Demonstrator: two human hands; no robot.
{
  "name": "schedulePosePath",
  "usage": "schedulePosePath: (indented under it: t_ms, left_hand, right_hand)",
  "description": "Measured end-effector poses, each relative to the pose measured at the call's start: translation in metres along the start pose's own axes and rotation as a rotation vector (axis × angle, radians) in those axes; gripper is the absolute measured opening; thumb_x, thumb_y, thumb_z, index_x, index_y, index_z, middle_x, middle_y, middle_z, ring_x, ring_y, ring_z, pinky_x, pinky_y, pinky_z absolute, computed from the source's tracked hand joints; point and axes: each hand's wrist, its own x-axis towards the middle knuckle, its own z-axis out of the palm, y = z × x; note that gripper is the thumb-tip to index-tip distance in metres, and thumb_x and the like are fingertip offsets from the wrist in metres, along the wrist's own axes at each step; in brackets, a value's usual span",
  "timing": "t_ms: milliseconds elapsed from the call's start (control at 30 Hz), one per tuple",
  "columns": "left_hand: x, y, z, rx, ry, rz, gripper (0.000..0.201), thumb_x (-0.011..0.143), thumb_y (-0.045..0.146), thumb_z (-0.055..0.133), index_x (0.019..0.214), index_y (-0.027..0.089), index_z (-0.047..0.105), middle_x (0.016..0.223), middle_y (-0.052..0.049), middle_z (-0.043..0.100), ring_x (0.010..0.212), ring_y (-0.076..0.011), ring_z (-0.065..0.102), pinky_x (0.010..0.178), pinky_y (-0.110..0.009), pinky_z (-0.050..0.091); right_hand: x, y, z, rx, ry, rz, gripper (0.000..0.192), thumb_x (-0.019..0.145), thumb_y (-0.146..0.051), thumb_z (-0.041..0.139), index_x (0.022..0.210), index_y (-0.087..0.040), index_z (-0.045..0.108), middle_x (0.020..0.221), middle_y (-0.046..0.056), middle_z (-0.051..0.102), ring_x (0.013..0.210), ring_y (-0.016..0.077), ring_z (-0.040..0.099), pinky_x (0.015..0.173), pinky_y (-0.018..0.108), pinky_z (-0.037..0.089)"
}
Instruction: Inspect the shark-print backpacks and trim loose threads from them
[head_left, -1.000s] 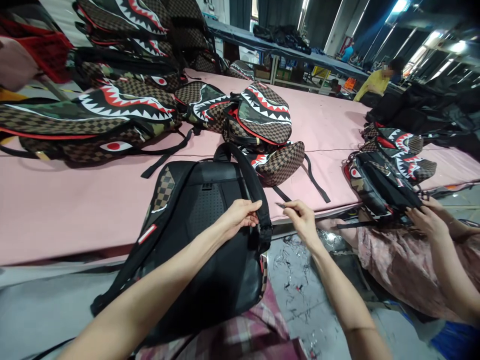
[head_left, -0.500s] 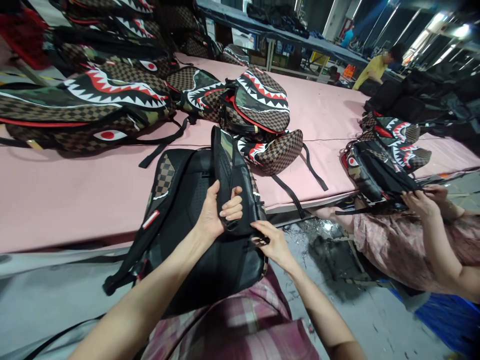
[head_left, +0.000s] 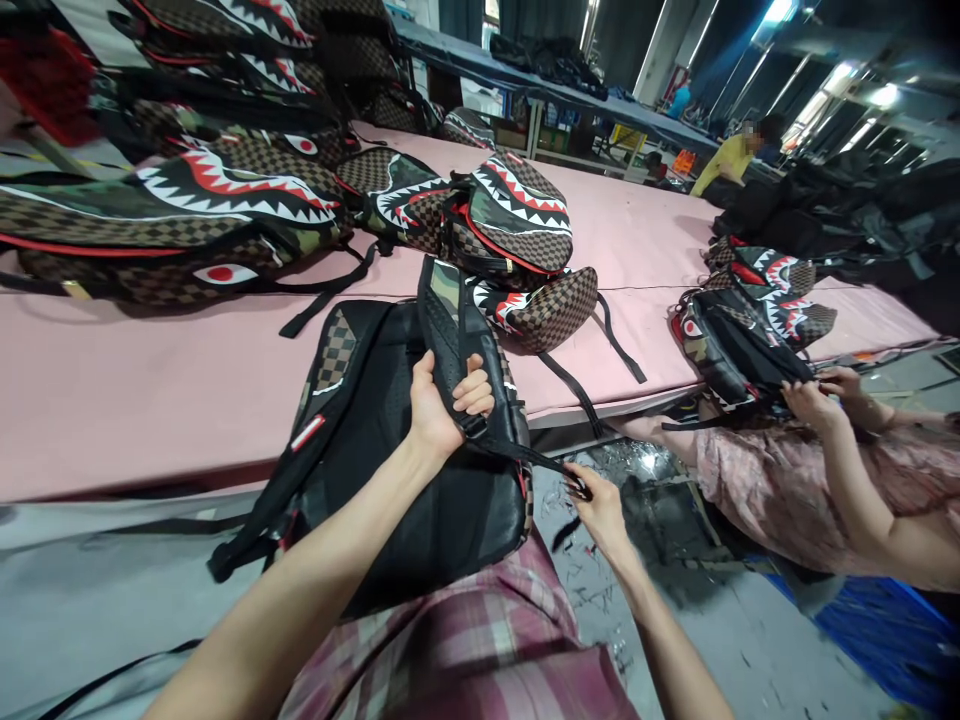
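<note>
A black backpack (head_left: 360, 500) with brown checkered side panels lies back side up across my lap and the edge of the pink table. My left hand (head_left: 450, 405) is closed around the lower end of its padded shoulder strap (head_left: 444, 320), near the buckle. From there a narrow black webbing strap (head_left: 517, 452) runs out to the right, stretched fairly straight. My right hand (head_left: 596, 500) pinches that webbing beyond the backpack's right edge, and a loose tail hangs below the fingers. The other shoulder strap (head_left: 300, 440) lies along the backpack's left side.
More shark-mouth backpacks (head_left: 240, 200) lie on the pink table (head_left: 135, 390), piled at the left and middle. At right, a co-worker's hands (head_left: 814, 395) handle another backpack (head_left: 724, 345). A blue crate (head_left: 877, 640) stands on the floor, which has scraps on it.
My right hand has moved right, away from the backpack, drawing the webbing out from the shoulder strap's end. My left hand keeps its grip, shifted slightly right. The view has turned a little.
</note>
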Motion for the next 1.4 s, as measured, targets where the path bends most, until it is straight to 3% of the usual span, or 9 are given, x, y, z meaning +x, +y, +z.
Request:
schedulePosePath:
  t_ms: [167, 333, 433, 567, 667, 767, 900, 1167, 1400]
  left_hand:
    - [0.000, -0.007, 0.004, -0.007, 0.027, -0.016, 0.050, 0.083, 0.057, 0.037, 0.075, 0.012, 0.058, 0.045, 0.008, 0.028, 0.033, -0.0039, 0.025, 0.035, -0.017, 0.027]
    - [-0.001, -0.014, 0.008, -0.016, 0.022, -0.003, 0.052, 0.084, 0.056, 0.032, 0.074, 0.012, 0.058, 0.043, 0.008, 0.028, 0.033, -0.0046, 0.026, 0.035, -0.017, 0.029]
    - [0.000, -0.015, 0.010, 0.009, 0.009, -0.012, 0.056, 0.085, 0.057, 0.027, 0.073, 0.011, 0.058, 0.043, 0.007, 0.029, 0.033, -0.0050, 0.028, 0.034, -0.017, 0.029]
    - [-0.002, -0.017, 0.007, 0.113, -0.008, -0.052, 0.053, 0.084, 0.056, 0.034, 0.073, 0.010, 0.058, 0.047, 0.005, 0.038, 0.041, -0.0070, 0.041, 0.043, -0.020, 0.041]
    - [-0.005, -0.024, 0.001, 0.332, 0.028, -0.098, 0.036, 0.075, 0.046, 0.061, 0.084, 0.011, 0.060, 0.062, 0.000, 0.055, 0.057, -0.0115, 0.056, 0.058, -0.024, 0.048]
    - [-0.008, -0.033, -0.003, 0.553, 0.028, -0.095, 0.041, 0.059, 0.032, 0.079, 0.089, 0.013, 0.060, 0.077, -0.003, 0.064, 0.072, -0.0143, 0.062, 0.067, -0.026, 0.049]
    - [-0.010, -0.042, 0.002, 0.765, 0.081, 0.007, 0.040, 0.054, 0.039, 0.080, 0.076, 0.011, 0.061, 0.070, -0.002, 0.064, 0.063, -0.0132, 0.060, 0.061, -0.025, 0.049]
    - [-0.004, -0.036, 0.006, 0.974, 0.268, 0.129, 0.036, 0.059, 0.043, 0.073, 0.065, 0.011, 0.057, 0.051, 0.002, 0.054, 0.040, -0.0059, 0.043, 0.035, -0.018, 0.029]
    - [-0.013, -0.030, 0.011, 1.011, 0.228, 0.092, 0.034, 0.065, 0.043, 0.068, 0.074, 0.012, 0.057, 0.063, 0.000, 0.059, 0.054, -0.0102, 0.054, 0.045, -0.019, 0.043]
  right_hand:
    - [0.016, -0.029, 0.001, 0.198, 0.070, -0.066, 0.026, 0.076, -0.023, 0.063, 0.101, -0.022, 0.066, 0.099, 0.007, 0.063, 0.089, 0.0185, 0.060, 0.076, 0.031, 0.049]
    - [0.064, -0.096, 0.031, 0.319, 0.113, -0.254, 0.020, 0.077, -0.025, 0.063, 0.096, -0.025, 0.068, 0.092, 0.005, 0.060, 0.085, 0.0156, 0.058, 0.074, 0.027, 0.047]
    - [0.084, -0.113, 0.045, 0.432, 0.084, -0.279, 0.006, 0.076, -0.026, 0.064, 0.079, -0.022, 0.067, 0.085, 0.003, 0.059, 0.082, 0.0148, 0.058, 0.074, 0.026, 0.046]
    - [0.087, -0.104, 0.044, 0.597, 0.114, -0.110, 0.021, 0.079, -0.033, 0.057, 0.064, -0.019, 0.053, 0.071, -0.001, 0.052, 0.070, 0.0125, 0.053, 0.070, 0.026, 0.044]
    - [0.081, -0.088, 0.032, 0.720, 0.167, 0.082, 0.029, 0.078, -0.042, 0.057, 0.063, -0.018, 0.047, 0.063, -0.003, 0.044, 0.058, 0.0095, 0.043, 0.056, 0.023, 0.039]
    - [0.078, -0.080, 0.020, 0.834, 0.162, 0.199, 0.034, 0.072, -0.048, 0.062, 0.065, -0.018, 0.047, 0.060, -0.004, 0.040, 0.050, 0.0072, 0.034, 0.044, 0.021, 0.029]
    - [0.077, -0.082, 0.015, 1.028, 0.044, 0.359, 0.040, 0.064, -0.051, 0.068, 0.064, -0.019, 0.045, 0.052, -0.008, 0.032, 0.042, 0.0044, 0.022, 0.039, 0.020, 0.019]
    - [0.080, -0.087, 0.023, 1.005, -0.053, 0.318, 0.040, 0.065, -0.048, 0.070, 0.059, -0.017, 0.046, 0.050, -0.008, 0.031, 0.043, 0.0045, 0.023, 0.041, 0.021, 0.015]
    - [0.085, -0.090, 0.022, 1.046, -0.039, 0.328, 0.039, 0.065, -0.050, 0.069, 0.063, -0.018, 0.048, 0.050, -0.008, 0.030, 0.043, 0.0047, 0.022, 0.041, 0.021, 0.017]
